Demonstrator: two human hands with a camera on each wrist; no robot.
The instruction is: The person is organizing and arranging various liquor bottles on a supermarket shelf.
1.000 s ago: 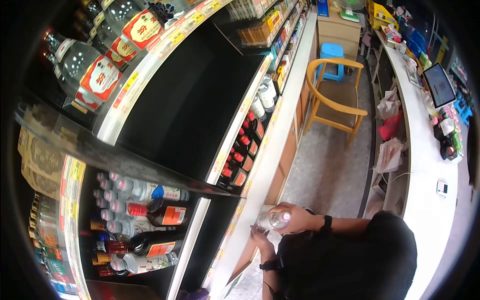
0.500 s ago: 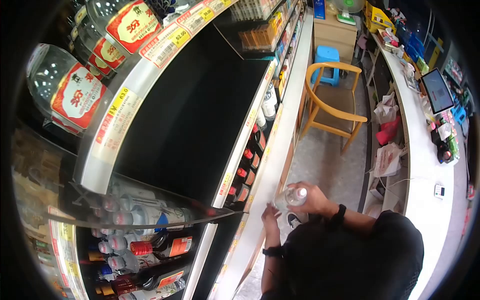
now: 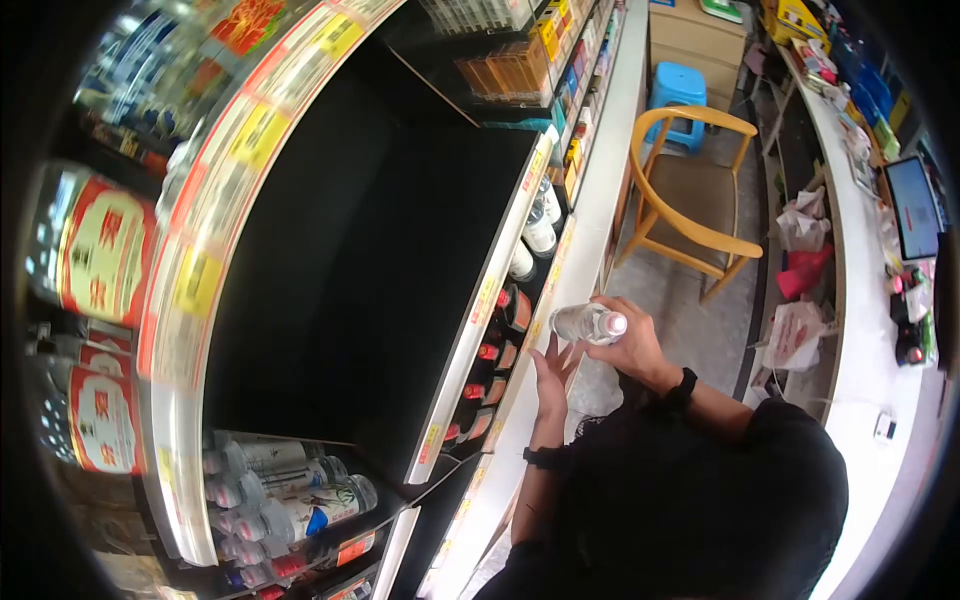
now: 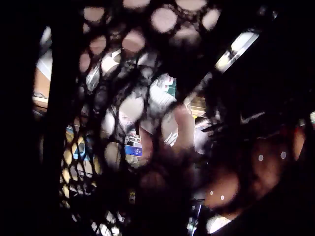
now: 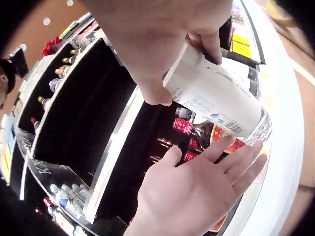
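Observation:
In the head view, my right hand (image 3: 635,345) grips a clear bottle (image 3: 578,322) with a pinkish-white cap, tilted in front of the lower shelf. The right wrist view shows that bottle (image 5: 211,93) with its white label, small print and barcode, the right thumb and fingers around its upper part. My left hand (image 3: 552,380) is spread palm up just below. Its extended fingers (image 5: 241,164) reach right at the bottle's base. Dark mesh covers most of the left wrist view, with only bits of a finger (image 4: 184,128) showing through.
A black shelf compartment (image 3: 350,230) stands on the left, with dark red-capped bottles (image 3: 485,370) behind its lower ledge. More clear bottles (image 3: 300,500) lie in view at lower left. A wooden armchair (image 3: 690,210) and blue stool (image 3: 678,95) stand ahead; a white counter (image 3: 850,370) runs along the right.
The bottle and both hands have moved up and away from the body, along the shelf front. The left hand's fingers have spread out below the bottle. The head view has shifted nearer the shelf.

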